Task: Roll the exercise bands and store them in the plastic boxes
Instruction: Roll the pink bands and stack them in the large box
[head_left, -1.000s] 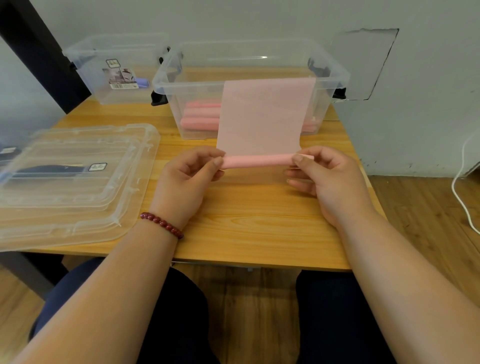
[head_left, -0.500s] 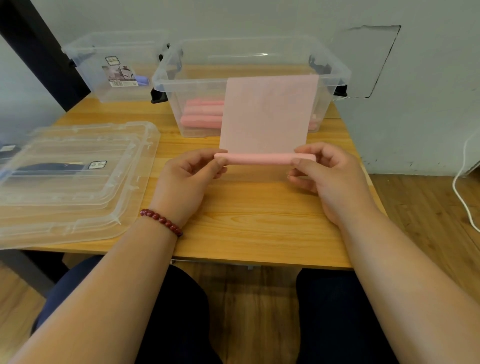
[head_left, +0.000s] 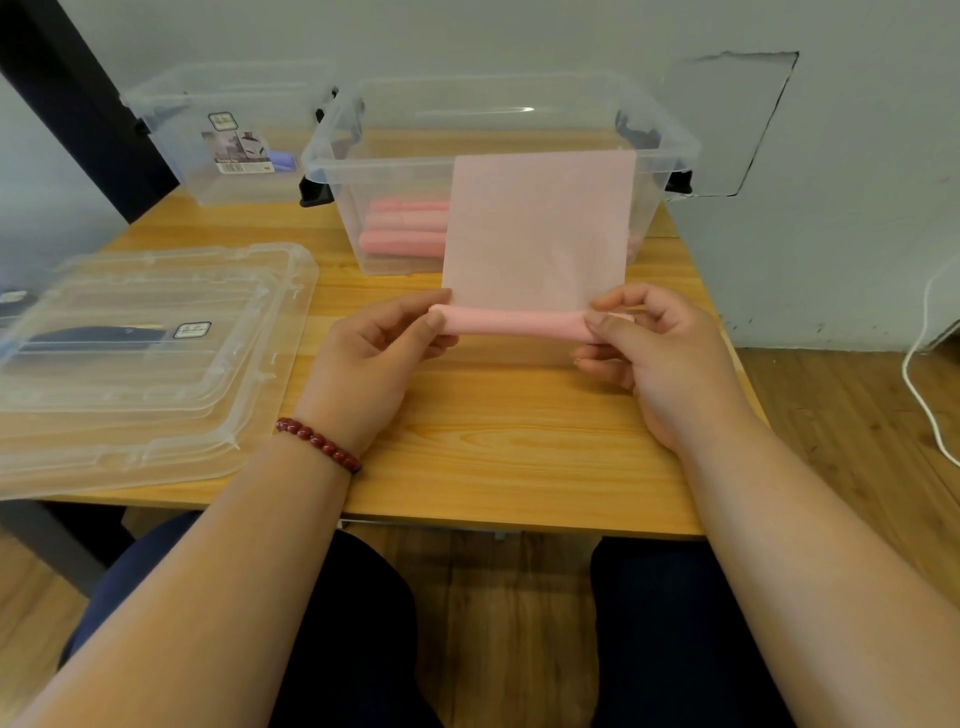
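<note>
Pink exercise band (head_left: 519, 326) is held just above the wooden table (head_left: 493, 447) between both hands, its lower part rolled into a tight tube and its unrolled sheet standing upright from the roll; left hand (head_left: 374, 358) pinches the roll's left end between thumb and curled fingers; right hand (head_left: 660, 358) pinches the right end the same way; a red bead bracelet (head_left: 318, 444) circles the left wrist; behind the sheet stands an open clear plastic box (head_left: 374, 165) with several rolled pink bands (head_left: 405, 241) lying in its bottom; a second clear box (head_left: 171, 156) stands to its left near the wall; stacked clear lids (head_left: 156, 405) lie on the table's left side; a white cable (head_left: 919, 374) crosses the floor on the right.
</note>
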